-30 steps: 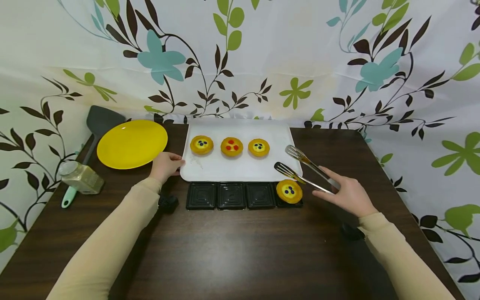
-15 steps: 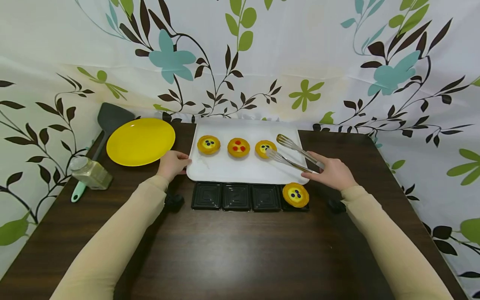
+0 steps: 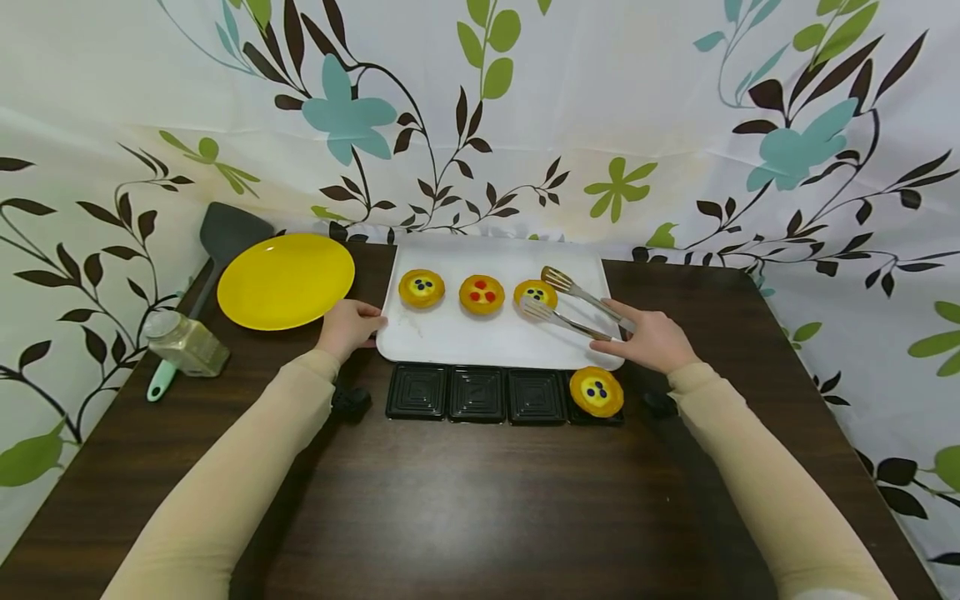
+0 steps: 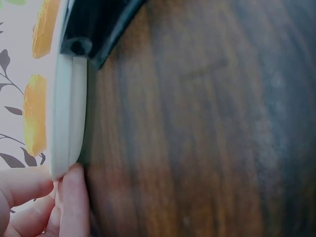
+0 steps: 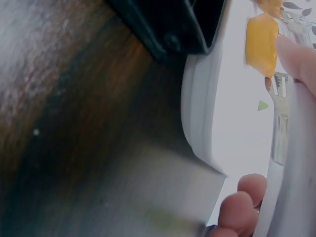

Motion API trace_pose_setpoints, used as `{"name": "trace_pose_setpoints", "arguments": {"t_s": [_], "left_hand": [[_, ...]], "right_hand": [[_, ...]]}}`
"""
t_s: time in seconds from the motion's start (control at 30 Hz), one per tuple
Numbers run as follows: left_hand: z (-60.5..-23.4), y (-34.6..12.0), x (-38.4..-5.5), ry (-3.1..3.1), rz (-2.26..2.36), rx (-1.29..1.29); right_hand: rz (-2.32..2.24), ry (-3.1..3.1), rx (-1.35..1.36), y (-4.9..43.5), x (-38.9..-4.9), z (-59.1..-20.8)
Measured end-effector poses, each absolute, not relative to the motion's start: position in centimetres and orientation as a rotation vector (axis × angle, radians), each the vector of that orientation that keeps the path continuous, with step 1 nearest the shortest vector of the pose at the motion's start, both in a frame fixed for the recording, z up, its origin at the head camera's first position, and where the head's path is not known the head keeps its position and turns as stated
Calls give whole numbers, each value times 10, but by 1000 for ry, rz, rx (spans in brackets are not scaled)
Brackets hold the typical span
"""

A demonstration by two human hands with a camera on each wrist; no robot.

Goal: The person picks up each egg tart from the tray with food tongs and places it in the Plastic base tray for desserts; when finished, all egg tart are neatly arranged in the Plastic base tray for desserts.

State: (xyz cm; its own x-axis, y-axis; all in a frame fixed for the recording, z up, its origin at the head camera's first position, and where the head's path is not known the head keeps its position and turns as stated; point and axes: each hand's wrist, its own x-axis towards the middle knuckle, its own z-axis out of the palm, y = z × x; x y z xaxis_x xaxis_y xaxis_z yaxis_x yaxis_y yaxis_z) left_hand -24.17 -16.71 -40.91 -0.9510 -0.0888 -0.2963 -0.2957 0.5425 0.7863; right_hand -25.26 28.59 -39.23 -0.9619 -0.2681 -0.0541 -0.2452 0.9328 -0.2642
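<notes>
In the head view my left hand point(image 3: 347, 327) pinches the left edge of a white tray point(image 3: 450, 342); the left wrist view shows the thumb point(image 4: 24, 186) on top of the rim and fingers beneath. My right hand point(image 3: 656, 340) holds metal tongs point(image 3: 579, 326), their arms apart, at the right blueberry-topped egg tart point(image 3: 531, 289) on the tray. One tong tip partly covers that tart; I cannot tell whether they grip it. A red-topped tart point(image 3: 482, 295) and another blueberry-topped tart point(image 3: 422, 288) lie farther left on the tray.
A black tray with several square compartments point(image 3: 477, 394) lies along the white tray's front; its rightmost compartment holds a blueberry-topped tart point(image 3: 597, 392). At left are a yellow plate point(image 3: 287, 282), a grey spatula point(image 3: 234, 233) and a seasoning jar point(image 3: 187, 343). A patterned cloth point(image 3: 517, 167) hangs behind.
My right hand has brought the tongs left, from beside the black tray's tart to the right tart on the white tray. The left hand stays at the tray edge. The head view has shifted slightly.
</notes>
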Motion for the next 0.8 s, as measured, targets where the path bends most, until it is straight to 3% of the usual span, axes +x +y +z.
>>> {"name": "trace_pose_setpoints", "arguments": {"t_s": [0.8], "left_hand": [[-409,-167,-241,2564,1366,-315]], "right_hand": [[-527,3007,-392,287,-243,-387]]}}
